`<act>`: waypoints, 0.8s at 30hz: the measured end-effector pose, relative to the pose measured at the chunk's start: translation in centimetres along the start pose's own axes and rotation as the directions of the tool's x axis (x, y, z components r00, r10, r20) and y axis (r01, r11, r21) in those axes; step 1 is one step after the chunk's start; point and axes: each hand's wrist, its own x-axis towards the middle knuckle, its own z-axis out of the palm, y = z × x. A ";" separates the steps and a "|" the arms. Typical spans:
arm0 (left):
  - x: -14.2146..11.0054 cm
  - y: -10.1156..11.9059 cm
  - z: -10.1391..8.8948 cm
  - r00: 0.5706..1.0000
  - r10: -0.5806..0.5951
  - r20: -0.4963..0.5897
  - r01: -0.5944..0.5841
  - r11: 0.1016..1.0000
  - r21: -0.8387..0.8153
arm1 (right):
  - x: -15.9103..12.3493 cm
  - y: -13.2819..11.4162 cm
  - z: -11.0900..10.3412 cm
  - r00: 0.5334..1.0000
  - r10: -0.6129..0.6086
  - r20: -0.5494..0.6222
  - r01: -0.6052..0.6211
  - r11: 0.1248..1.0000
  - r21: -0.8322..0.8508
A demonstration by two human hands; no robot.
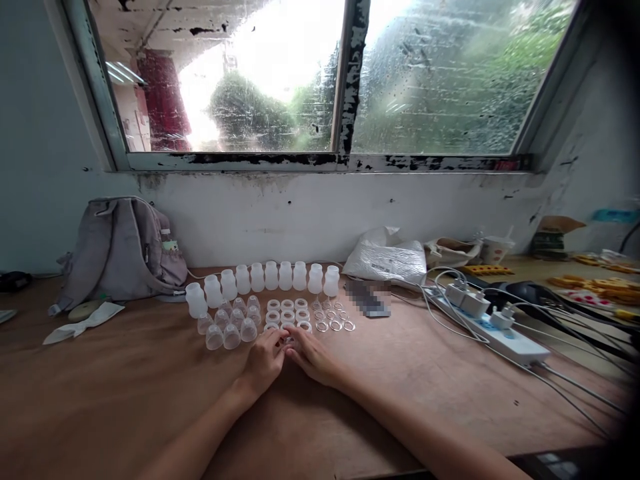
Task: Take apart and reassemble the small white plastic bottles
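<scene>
Brown wooden table (125,393) under a weathered sliding window (349,87); slumped grey fabric backpack (117,250) at left. Left hand (264,355) and right hand (313,355) meet mid-table, fingers closed in on a small clear plastic piece (289,341), just nearside of the white rings; its shape is mostly hidden. Beyond: curved row of frosted white plastic bottles (285,276), translucent domed caps (231,337), thick white plastic rings (287,322), thin clear rings (335,330).
</scene>
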 end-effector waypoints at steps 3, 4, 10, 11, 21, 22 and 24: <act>0.1 -0.3 0.2 1.000 0.008 0.002 -0.008 1.000 0.011 | 0.2 0.6 0.2 1.000 0.025 0.019 -0.025 1.000 0.006; 0.1 -0.4 0.2 1.000 0.016 0.004 -0.016 1.000 0.024 | 0.2 0.7 0.2 0.999 0.025 0.022 -0.025 1.000 0.004; 0.1 -0.6 0.0 0.985 0.150 0.089 -0.162 0.976 0.149 | 0.2 0.6 -0.1 1.000 -0.020 0.024 0.021 1.000 -0.022; 0.2 -0.6 -0.2 0.979 0.174 0.108 -0.190 0.967 0.172 | 0.3 0.6 0.0 0.999 -0.030 0.024 0.031 0.999 -0.028; 0.6 -1.0 -1.9 0.898 0.338 0.282 -0.424 0.835 0.350 | 0.5 -0.2 0.1 0.999 0.011 0.045 -0.010 1.000 -0.023; 0.6 -1.1 -1.9 0.894 0.350 0.281 -0.436 0.824 0.361 | 0.5 -0.3 0.2 0.999 0.011 0.051 -0.010 1.000 -0.019; 0.7 -1.3 -1.9 0.887 0.379 0.264 -0.456 0.804 0.381 | 0.5 -0.3 0.3 0.998 -0.001 0.063 0.002 1.000 -0.015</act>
